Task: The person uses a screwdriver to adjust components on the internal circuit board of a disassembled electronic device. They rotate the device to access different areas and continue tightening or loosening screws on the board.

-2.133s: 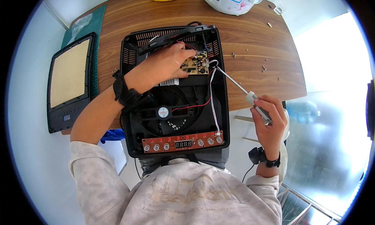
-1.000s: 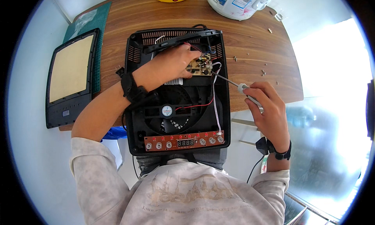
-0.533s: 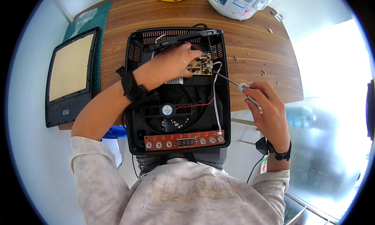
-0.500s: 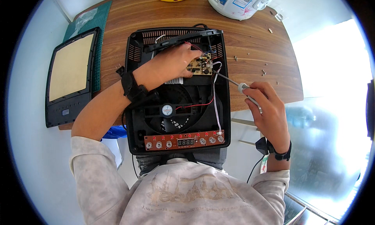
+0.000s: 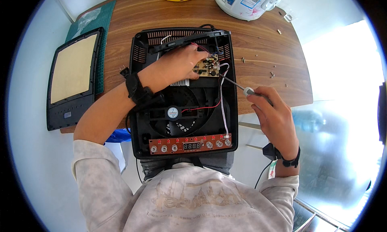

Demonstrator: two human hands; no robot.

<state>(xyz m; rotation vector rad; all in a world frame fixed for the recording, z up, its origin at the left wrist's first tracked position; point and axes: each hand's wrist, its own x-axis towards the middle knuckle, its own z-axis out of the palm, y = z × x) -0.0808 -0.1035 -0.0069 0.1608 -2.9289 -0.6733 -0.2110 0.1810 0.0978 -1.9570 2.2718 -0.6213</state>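
An opened black appliance housing point(image 5: 184, 93) lies in front of me, partly over the table's near edge. My left hand point(image 5: 183, 63) reaches into its upper part, thumb and fingers gripping the left side of a tan circuit board point(image 5: 210, 66); some fingertips are hidden. In my right hand point(image 5: 276, 117) is a screwdriver point(image 5: 248, 91) with a pale handle, fingers wrapped around it. Its shaft slants up-left to the board's lower right corner, where the tip's exact contact cannot be made out. A loose black plastic piece point(image 5: 189, 41) leans across the top, above my left hand.
Inside the housing are a fan point(image 5: 173, 112), a white cable point(image 5: 224, 107) and a reddish display board point(image 5: 190, 146). A dark panel point(image 5: 72, 71) lies left, partly on a green mat point(image 5: 105, 22). Small screws point(image 5: 272, 75) are scattered right. A white rice cooker point(image 5: 242, 4) stands behind.
My right hand and the screwdriver handle have shifted slightly up and left, and the fingers have changed position on the handle. My left hand stays on the circuit board.
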